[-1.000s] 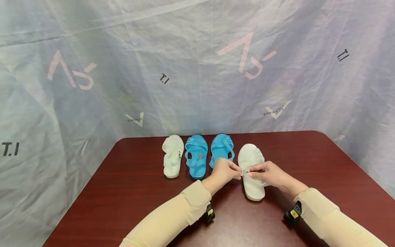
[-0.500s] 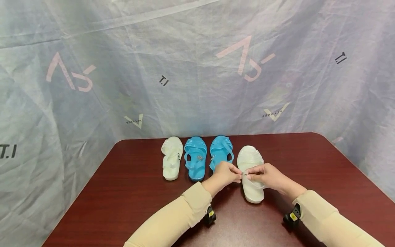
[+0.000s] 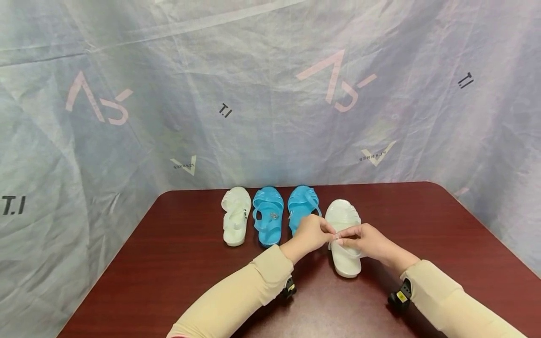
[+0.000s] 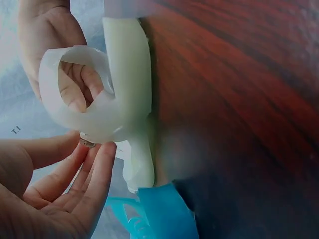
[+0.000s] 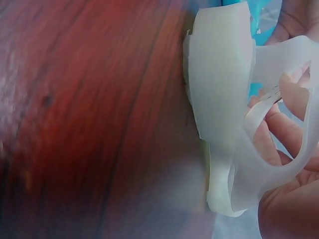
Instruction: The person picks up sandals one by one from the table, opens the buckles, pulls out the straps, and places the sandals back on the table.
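Note:
A white sandal lies toe away on the table, at the right end of the row. From its left side my left hand pinches the strap near a small metal buckle. My right hand comes in from the right and pinches the ankle strap, its fingers showing through the strap's loop in both wrist views. The fingertips of both hands meet over the sandal's middle and cover most of the fastening in the head view.
To the left stand two blue sandals and another white sandal, all toes away. The dark red table ends at a hanging grey cloth behind them.
My left hand has moved slightly right, so its fingertips now meet those of my right hand at the strap. The small buckle seen between them earlier is now covered in the head view.

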A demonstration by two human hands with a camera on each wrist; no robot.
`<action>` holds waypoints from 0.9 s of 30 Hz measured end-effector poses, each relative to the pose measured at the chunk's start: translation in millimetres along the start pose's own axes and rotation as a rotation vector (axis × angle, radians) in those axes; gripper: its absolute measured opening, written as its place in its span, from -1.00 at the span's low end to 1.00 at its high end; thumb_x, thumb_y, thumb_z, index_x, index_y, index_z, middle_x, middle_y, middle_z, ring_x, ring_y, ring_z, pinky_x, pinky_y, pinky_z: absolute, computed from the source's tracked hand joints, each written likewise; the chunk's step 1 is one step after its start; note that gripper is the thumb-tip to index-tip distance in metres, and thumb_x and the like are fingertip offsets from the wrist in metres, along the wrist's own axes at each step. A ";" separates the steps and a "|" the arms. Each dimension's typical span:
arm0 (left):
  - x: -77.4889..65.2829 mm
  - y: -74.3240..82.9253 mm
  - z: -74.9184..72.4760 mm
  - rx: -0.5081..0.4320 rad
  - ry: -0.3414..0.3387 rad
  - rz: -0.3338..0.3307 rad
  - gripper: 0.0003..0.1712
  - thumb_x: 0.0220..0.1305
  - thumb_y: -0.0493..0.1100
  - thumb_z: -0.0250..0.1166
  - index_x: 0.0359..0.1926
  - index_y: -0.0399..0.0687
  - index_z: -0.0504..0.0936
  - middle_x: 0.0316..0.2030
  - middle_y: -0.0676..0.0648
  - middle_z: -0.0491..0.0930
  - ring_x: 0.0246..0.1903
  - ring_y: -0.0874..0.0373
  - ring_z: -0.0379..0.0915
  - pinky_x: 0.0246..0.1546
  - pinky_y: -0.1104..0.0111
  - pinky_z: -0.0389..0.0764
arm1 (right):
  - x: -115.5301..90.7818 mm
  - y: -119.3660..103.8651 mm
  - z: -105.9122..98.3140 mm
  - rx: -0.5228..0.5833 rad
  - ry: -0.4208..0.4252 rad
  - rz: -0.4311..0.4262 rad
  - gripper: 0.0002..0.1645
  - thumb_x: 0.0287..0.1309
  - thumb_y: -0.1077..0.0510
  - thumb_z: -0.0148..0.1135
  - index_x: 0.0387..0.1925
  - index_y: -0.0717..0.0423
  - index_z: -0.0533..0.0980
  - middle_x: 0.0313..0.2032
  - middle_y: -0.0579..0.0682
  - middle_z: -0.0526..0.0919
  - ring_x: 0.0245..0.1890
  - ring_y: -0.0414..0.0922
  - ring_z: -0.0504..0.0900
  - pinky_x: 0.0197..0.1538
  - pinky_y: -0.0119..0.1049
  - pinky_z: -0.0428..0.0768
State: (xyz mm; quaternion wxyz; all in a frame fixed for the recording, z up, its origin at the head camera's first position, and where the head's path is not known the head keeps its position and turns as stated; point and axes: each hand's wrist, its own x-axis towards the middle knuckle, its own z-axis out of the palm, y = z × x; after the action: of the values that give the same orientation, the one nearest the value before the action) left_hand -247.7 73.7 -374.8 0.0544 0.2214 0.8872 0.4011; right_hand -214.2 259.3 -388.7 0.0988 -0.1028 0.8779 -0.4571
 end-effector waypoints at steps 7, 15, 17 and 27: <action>5.8 9.3 0.2 0.246 -0.045 0.192 -0.93 0.17 -0.17 0.40 -0.38 -0.05 0.78 -0.50 0.11 0.68 -0.47 0.37 0.46 -0.52 0.63 0.42 | -3.4 0.1 -3.1 0.001 0.006 0.001 -0.62 0.23 0.10 0.29 -0.02 0.28 0.62 -0.10 0.12 0.70 -0.20 -0.17 0.56 -0.20 -0.32 0.61; 15.7 15.0 -4.9 0.389 -0.145 0.318 -0.93 0.15 -0.19 0.39 -0.41 -0.08 0.76 -0.58 0.11 0.63 -0.57 0.36 0.39 -0.58 0.64 0.38 | -3.1 1.3 -7.0 -0.007 -0.013 -0.031 -0.58 0.24 0.10 0.27 0.01 0.33 0.59 -0.07 0.17 0.69 -0.20 -0.23 0.55 -0.19 -0.36 0.61; 18.2 14.7 -4.9 0.402 -0.174 0.324 -0.94 0.15 -0.19 0.39 -0.42 -0.06 0.76 -0.58 0.13 0.62 -0.59 0.36 0.38 -0.59 0.64 0.37 | -3.1 2.0 -6.8 -0.006 -0.014 -0.037 -0.58 0.23 0.11 0.28 0.01 0.34 0.59 -0.08 0.17 0.70 -0.21 -0.28 0.56 -0.20 -0.40 0.60; 23.9 15.1 -8.0 0.353 -0.228 0.359 -0.89 0.17 -0.21 0.38 -0.47 -0.04 0.77 -0.58 0.13 0.65 -0.61 0.38 0.38 -0.60 0.63 0.38 | -2.1 3.8 -2.1 0.021 -0.017 -0.086 -0.64 0.22 0.14 0.29 -0.04 0.32 0.63 -0.16 0.12 0.71 -0.32 -0.33 0.51 -0.28 -0.42 0.56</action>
State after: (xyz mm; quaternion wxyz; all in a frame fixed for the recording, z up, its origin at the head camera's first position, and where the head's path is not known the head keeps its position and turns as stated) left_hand -266.0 87.4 -356.4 0.0425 0.4246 0.8782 0.2160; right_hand -213.1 263.6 -390.5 0.0877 -0.1431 0.8670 -0.4692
